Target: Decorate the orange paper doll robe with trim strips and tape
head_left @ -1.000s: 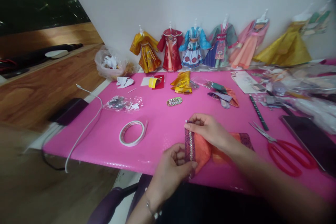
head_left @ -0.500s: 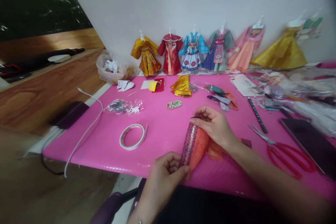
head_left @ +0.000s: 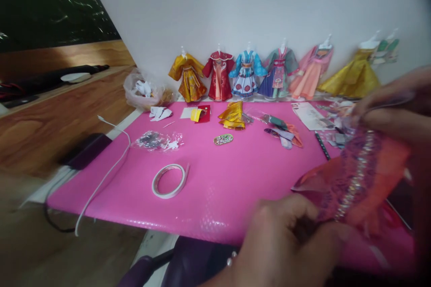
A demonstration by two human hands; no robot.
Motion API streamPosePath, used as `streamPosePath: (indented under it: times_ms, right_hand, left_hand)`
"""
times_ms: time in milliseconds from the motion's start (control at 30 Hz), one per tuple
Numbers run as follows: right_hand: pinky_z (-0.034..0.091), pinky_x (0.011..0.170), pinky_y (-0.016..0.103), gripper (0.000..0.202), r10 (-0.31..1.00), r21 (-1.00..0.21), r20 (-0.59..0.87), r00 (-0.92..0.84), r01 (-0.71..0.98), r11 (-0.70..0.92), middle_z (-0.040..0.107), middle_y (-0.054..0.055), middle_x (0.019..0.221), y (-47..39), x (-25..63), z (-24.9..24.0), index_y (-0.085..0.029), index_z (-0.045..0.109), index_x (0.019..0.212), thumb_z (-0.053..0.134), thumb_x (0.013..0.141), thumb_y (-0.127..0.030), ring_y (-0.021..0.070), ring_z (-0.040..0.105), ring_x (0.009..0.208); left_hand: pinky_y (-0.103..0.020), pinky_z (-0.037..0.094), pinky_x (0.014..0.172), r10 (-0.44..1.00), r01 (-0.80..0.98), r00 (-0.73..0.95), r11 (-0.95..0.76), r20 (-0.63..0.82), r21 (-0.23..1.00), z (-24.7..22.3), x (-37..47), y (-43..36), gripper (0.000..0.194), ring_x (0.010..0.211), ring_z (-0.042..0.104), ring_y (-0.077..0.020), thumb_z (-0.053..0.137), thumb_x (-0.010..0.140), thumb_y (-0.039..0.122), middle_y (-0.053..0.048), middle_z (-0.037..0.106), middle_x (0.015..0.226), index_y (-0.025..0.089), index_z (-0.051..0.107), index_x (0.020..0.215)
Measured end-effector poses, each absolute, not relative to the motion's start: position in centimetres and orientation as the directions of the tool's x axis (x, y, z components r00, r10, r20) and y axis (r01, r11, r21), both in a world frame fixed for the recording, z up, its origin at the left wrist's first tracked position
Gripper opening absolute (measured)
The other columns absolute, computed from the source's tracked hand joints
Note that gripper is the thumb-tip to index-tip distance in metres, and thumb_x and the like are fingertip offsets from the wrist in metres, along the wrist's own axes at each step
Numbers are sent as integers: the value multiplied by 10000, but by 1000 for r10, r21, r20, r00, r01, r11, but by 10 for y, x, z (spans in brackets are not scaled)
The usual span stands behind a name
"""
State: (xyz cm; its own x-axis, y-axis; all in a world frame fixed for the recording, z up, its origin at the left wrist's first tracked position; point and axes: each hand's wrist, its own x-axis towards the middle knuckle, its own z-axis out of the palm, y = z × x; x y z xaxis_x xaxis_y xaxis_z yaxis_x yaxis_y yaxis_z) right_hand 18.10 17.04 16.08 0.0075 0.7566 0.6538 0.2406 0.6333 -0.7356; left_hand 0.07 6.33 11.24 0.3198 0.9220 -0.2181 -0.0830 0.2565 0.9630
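Observation:
Stretched between my two hands is a piece of orange doll-clothes fabric [head_left: 392,166] with a purple patterned band and a row of shiny beads or sequins. My left hand [head_left: 286,237] pinches its lower end, close to the camera at the table's front edge. At the upper end, my right hand [head_left: 397,103] grips the cloth, blurred and partly cut off by the dark right side of the view. Beyond them lie a roll of double-sided tape [head_left: 170,181] and a small oval of glittery beads [head_left: 223,139].
Several dressed doll forms, such as the blue dress [head_left: 248,71], stand along the wall. A white cable [head_left: 111,166] crosses the left of the pink table [head_left: 215,175]. Bagged small parts [head_left: 156,140], a gold cloth piece [head_left: 233,115] and a dark pen [head_left: 322,145] lie on it.
Both hands have lifted the orange fabric up and to the right, closer to the camera. It now covers the place where the scissors lay.

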Motion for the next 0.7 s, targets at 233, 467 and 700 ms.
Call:
streamPosePath:
  times_ms: [233, 467, 700]
  right_hand:
    - [548, 631, 277, 113, 829, -871, 211, -519, 285, 400, 718, -8, 718, 226, 78, 53, -173, 688, 789, 784, 734, -194, 147, 673, 655]
    - [559, 724, 337, 153, 833, -797, 197, -518, 410, 443, 679, -1, 824, 231, 41, -18, -136, 654, 890, 678, 912, -286, 152, 665, 747]
    - [509, 775, 326, 91, 840, -696, 319, -439, 493, 522, 675, 64, 932, 232, 58, 7, -152, 662, 919, 667, 848, -96, 182, 645, 832]
  left_hand:
    - [-214, 253, 332, 864, 389, 46, 448, -502, 805, 45, -57, 57, 304, 336, 435, -104, 505, 870, 427, 31, 567, 515, 236, 426, 647]
    - [-295, 250, 557, 921, 735, -116, 331, -371, 592, 28, -93, 66, 331, 562, 455, -162, 554, 868, 336, 4, 513, 561, 209, 445, 582]
    - [-311, 341, 598, 949, 841, -116, 251, -293, 479, 40, -97, 57, 240, 647, 590, -216, 550, 930, 367, -48, 662, 727, 201, 587, 762]
